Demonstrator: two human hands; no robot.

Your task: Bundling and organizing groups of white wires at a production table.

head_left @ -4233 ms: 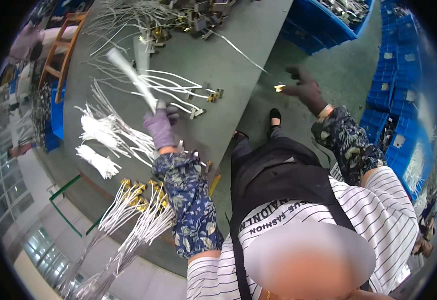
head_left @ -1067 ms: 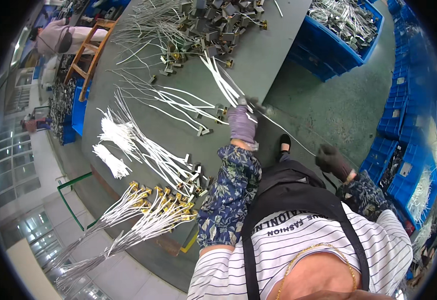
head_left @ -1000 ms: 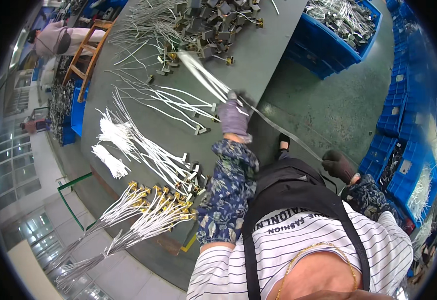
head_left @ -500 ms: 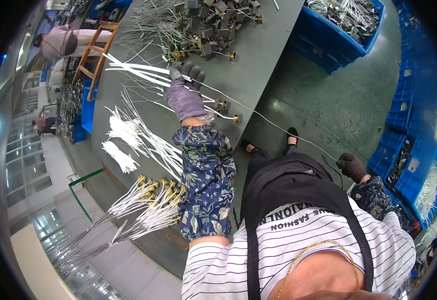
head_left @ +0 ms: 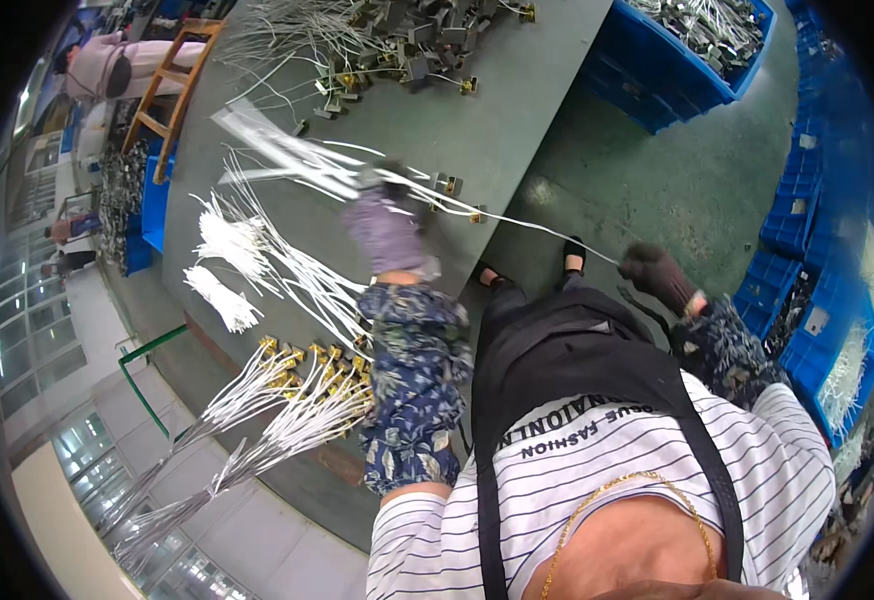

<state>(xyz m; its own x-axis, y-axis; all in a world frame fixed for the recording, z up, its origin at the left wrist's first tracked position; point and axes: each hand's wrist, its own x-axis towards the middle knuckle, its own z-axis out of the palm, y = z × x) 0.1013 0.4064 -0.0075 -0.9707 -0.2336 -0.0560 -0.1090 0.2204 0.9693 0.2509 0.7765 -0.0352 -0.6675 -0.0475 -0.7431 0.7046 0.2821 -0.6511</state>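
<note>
My left hand [head_left: 387, 225], in a purple glove and smeared by motion, is over the grey table. It is closed around a bunch of white sleeves [head_left: 282, 155], whose far ends are blurred. From this bunch a thin white wire [head_left: 542, 226] runs past the table edge to my right hand [head_left: 659, 272]. That hand, in a dark glove, is in front of my apron with its fingers closed on the wire's end. Beside the left hand lie small dark blocks with brass-coloured parts [head_left: 449, 185] on wires. A fan of white-sleeved wires [head_left: 297, 270] lies nearer, by my left sleeve.
A heap of dark blocks with wires [head_left: 417, 45] covers the table's far part. Bundles with brass-coloured ends [head_left: 317, 375] lie near left. A blue bin [head_left: 647, 75] of parts stands beyond the table edge [head_left: 547, 130]. Blue crates [head_left: 782, 240] line the right. A wooden ladder [head_left: 172, 95] stands near another person.
My right hand has moved left and up, toward the table, and the wire span between my hands is shorter. My left hand has shifted slightly nearer with the sleeves, which now blur.
</note>
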